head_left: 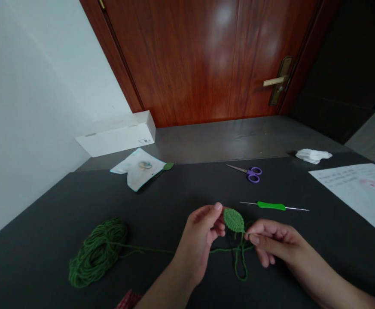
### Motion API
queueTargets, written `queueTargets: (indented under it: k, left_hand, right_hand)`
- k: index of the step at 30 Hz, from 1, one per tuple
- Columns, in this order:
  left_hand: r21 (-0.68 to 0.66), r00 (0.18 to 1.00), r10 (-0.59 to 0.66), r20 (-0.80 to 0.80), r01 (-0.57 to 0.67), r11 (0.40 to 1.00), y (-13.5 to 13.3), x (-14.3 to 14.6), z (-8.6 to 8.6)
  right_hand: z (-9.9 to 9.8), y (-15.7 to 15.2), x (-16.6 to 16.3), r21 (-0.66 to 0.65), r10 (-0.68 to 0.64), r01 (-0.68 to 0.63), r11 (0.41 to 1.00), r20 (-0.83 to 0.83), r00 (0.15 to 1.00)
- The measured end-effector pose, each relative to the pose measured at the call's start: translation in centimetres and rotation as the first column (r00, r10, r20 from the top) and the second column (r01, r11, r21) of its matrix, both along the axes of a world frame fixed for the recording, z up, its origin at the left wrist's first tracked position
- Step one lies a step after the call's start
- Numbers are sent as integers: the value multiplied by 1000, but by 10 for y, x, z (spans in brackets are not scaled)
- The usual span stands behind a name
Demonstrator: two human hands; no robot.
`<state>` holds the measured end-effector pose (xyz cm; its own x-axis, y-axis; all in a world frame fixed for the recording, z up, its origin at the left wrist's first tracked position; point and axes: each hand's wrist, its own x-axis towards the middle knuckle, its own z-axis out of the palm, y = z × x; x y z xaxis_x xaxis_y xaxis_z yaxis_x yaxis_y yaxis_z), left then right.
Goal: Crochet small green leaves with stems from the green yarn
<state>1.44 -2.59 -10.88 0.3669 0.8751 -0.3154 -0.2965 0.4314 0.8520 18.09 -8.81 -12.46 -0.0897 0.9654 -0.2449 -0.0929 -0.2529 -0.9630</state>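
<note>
Between my two hands is a green crocheted leaf (234, 220), held up above the dark table. My left hand (205, 229) pinches its left tip between thumb and fingers. At the leaf's lower right end, my right hand (271, 241) has thumb and forefinger closed on the stem end, where the yarn leaves the leaf. A loop of green yarn (240, 270) hangs below the leaf. One strand runs left behind my left wrist to a green yarn skein (99, 251). Beyond my right hand lies a crochet hook (271, 206) with a green handle.
Purple-handled scissors (250, 172) lie farther back. A plastic packet (140, 168) with a second green leaf (168, 166) beside it is at the left. A white box (119, 135) stands by the wall. At the right are a printed sheet (351, 184) and a crumpled white tissue (312, 155).
</note>
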Motion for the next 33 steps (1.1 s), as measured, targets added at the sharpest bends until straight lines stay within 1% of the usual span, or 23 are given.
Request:
queueTargets:
  k: [3, 7, 10, 15, 17, 18, 20, 22, 23, 25, 28, 30, 33]
  left_hand:
    - [-24, 999, -42, 11, 42, 999, 2, -3, 3]
    - [69, 996, -52, -67, 57, 996, -2, -4, 7]
    - [92, 994, -59, -95, 68, 993, -5, -3, 10]
    - [95, 981, -165, -104, 175, 980, -10, -1, 8]
    - [81, 979, -179, -94, 187, 979, -12, 0, 6]
    - [75, 981, -174, -86, 181, 981, -12, 0, 5]
    - [60, 986, -163, -46, 165, 984, -13, 0, 5]
    - [64, 991, -132, -2, 132, 989, -13, -1, 7]
    - [74, 994, -109, 13, 107, 991, -13, -2, 7]
    - [105, 998, -50, 25, 47, 993, -13, -2, 8]
    - [101, 996, -10, 90, 1, 995, -12, -3, 6]
    - [76, 989, 10, 144, -21, 997, -12, -3, 3]
    - [52, 982, 70, 174, -80, 995, -11, -3, 1]
  right_hand:
    - [-1, -2, 1, -3, -15, 15, 1000, 4, 1000]
    - [-1, -3, 0, -20, -18, 17, 1000, -26, 999]
    - [1, -3, -2, -26, -22, 22, 999, -29, 999]
    - [-1, -3, -3, -20, -20, 20, 1000, -30, 999]
    - [-3, -4, -2, -21, -7, 7, 1000, -4, 1000]
    - [-3, -5, -2, -17, -12, 12, 1000, 13, 1000]
    - [-3, -6, -2, 5, -63, 63, 998, 19, 998]
    - [-1, -8, -4, 26, -142, 143, 989, -21, 990]
    - [0, -9, -6, 33, -161, 163, 986, -56, 985]
    - [1, -9, -11, 30, -131, 135, 990, -121, 984]
    - [3, -7, -19, -9, -15, 13, 1000, -193, 981]
    - [4, -4, -24, -36, -41, 34, 999, -215, 976]
    - [4, 3, -30, -47, -85, 77, 996, -189, 978]
